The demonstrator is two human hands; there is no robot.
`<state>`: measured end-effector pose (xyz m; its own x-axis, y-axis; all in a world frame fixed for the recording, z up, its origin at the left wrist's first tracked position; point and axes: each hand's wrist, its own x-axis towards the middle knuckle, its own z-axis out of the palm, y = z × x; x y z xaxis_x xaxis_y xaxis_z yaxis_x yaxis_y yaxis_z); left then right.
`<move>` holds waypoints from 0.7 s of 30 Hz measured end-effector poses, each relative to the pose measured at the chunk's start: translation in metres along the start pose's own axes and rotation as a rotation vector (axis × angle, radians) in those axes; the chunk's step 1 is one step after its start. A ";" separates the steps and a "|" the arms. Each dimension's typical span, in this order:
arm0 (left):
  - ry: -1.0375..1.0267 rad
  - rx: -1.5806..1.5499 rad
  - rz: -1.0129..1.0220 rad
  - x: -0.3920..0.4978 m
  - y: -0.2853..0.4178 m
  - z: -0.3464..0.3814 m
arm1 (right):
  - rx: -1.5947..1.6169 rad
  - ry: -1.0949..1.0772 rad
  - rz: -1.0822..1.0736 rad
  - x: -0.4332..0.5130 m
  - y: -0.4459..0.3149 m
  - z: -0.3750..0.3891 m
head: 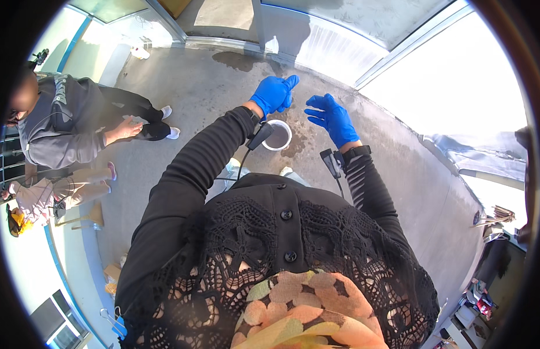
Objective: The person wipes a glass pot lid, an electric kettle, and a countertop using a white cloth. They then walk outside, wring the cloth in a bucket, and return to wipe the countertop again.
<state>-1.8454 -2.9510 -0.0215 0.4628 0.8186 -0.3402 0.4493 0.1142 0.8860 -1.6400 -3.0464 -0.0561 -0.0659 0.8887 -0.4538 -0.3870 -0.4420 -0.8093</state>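
Both my hands wear blue gloves and are held out over the concrete floor. My left hand [273, 95] is curled, its thumb side pointing up and to the right. Its palm is hidden, so whether anything lies inside cannot be told. Across a small gap, my right hand [333, 118] has its fingers partly bent and apart, with nothing visible in them. Below and between the hands, a white bucket [290, 136] stands on the floor near my feet with dark greyish liquid in it. Small black devices with cables sit at my left wrist [260, 136] and right wrist [330, 162].
Wet patches [239, 61] mark the concrete floor [191, 87] before a glazed, metal-framed partition [339, 48]. At left stand a person in dark clothes [65, 118] and another in light clothes [73, 189], near a stool [92, 216]. Grey sheeting [483, 150] and piled items [477, 301] lie at right.
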 end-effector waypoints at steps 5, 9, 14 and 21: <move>0.028 -0.088 0.048 -0.003 -0.003 0.005 | 0.012 0.018 -0.009 -0.004 0.004 0.005; 0.005 -0.103 0.050 -0.005 -0.008 0.007 | 0.029 0.006 0.003 -0.004 0.006 0.005; 0.058 -0.194 -0.045 -0.004 -0.016 0.005 | -0.063 0.004 0.083 -0.003 0.012 0.006; 0.010 -0.337 -0.106 -0.013 -0.017 -0.051 | -0.041 -0.122 0.115 0.033 0.012 0.046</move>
<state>-1.8984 -2.9350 -0.0160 0.4185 0.7978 -0.4341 0.2158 0.3770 0.9007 -1.6891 -3.0172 -0.0637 -0.2200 0.8391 -0.4976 -0.3332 -0.5440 -0.7701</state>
